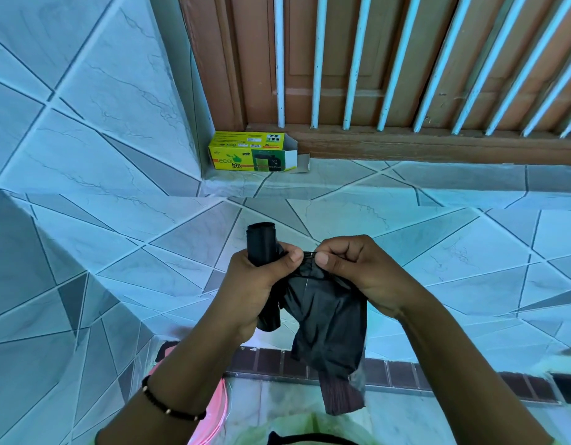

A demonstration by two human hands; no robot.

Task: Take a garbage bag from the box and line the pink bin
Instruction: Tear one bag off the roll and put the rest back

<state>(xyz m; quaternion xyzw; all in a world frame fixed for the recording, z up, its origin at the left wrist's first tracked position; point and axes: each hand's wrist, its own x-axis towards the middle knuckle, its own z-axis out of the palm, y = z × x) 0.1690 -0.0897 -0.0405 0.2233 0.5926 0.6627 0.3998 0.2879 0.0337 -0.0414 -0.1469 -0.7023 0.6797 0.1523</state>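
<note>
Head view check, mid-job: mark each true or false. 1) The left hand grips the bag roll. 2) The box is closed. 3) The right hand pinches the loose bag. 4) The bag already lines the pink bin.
1) The left hand grips the bag roll: true.
2) False: the box lies with its right end flaps open.
3) The right hand pinches the loose bag: true.
4) False: the bag hangs between the hands; the pink bin sits below, unlined.

A tiled ledge (406, 184) runs below the wooden door. On it lies the yellow box (255, 152), end flap open, against the wall corner.
</note>
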